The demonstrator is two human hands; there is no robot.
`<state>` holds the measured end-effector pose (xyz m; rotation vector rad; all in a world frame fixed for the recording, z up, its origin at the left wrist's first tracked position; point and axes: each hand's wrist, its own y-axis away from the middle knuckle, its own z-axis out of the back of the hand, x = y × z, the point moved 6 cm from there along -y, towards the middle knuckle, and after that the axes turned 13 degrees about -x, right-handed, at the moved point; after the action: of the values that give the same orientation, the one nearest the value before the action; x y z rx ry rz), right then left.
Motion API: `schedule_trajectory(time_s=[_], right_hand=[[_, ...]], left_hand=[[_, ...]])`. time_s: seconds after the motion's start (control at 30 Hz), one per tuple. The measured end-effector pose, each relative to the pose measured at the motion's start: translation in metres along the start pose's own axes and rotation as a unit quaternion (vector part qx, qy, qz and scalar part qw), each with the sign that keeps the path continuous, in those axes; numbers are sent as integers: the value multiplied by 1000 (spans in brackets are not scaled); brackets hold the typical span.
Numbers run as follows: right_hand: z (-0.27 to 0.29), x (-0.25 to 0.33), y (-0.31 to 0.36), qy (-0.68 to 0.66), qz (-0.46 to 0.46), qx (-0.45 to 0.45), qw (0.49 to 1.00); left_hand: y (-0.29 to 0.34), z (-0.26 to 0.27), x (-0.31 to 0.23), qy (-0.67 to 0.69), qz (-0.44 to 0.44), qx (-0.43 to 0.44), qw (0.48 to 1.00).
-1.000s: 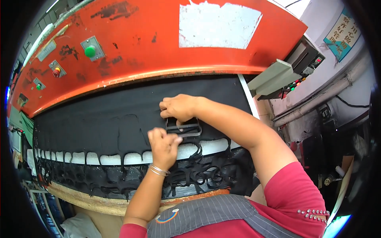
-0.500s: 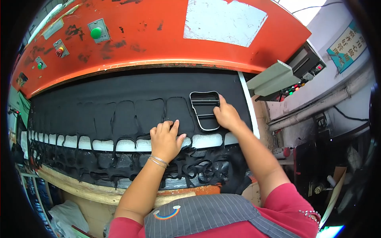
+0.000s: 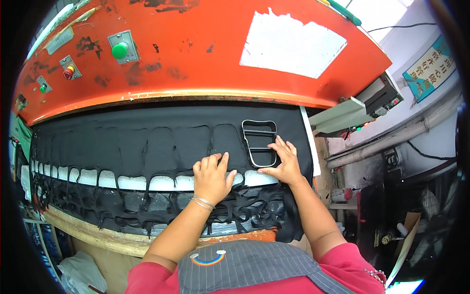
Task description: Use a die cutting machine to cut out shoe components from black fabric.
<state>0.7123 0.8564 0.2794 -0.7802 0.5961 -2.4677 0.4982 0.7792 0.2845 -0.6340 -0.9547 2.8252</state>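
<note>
A metal-walled cutting die [image 3: 260,149], a rounded frame with two crossbars, lies on the black sheet [image 3: 191,115] near its right end. Around its lower right corner is my right hand [image 3: 288,166]: fingertips bend over the right wall near the lower crossbar, and the thumb lies along the bottom edge. My left hand [image 3: 213,179] rests palm down on the sheet's near edge, left of the die, with fingers stretched and thumb apart. It holds nothing. Cut outlines run leftward in a row from the die.
An orange press beam [image 3: 196,63] spans the far side, with a green button [image 3: 119,50] and a red knob [image 3: 69,72]. Tangled black offcut strips [image 3: 235,208] hang over the near edge, above a wooden rail [image 3: 93,232]. A control box [image 3: 379,100] juts out at right.
My right hand has shifted from the die's right wall toward its lower right corner, its thumb now along the bottom edge. My left hand stays flat. The whole view has tilted slightly.
</note>
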Motion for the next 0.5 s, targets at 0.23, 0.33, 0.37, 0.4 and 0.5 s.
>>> schedule_trajectory(time_s=[0.23, 0.33, 0.37, 0.4, 0.5], right_hand=[[6, 7, 5, 53, -4, 70, 996], [50, 19, 16, 105, -34, -52, 993], [63, 56, 9, 52, 4, -108, 993], [73, 96, -6, -5, 57, -128, 990], [52, 221, -57, -93, 154, -40, 983]], left_hand=[[9, 72, 59, 137, 94, 14, 986], [14, 147, 153, 131, 162, -118, 971], [21, 182, 189, 157, 198, -200, 947], [18, 216, 221, 76, 215, -225, 947], [9, 311, 344, -45, 281, -334, 899]])
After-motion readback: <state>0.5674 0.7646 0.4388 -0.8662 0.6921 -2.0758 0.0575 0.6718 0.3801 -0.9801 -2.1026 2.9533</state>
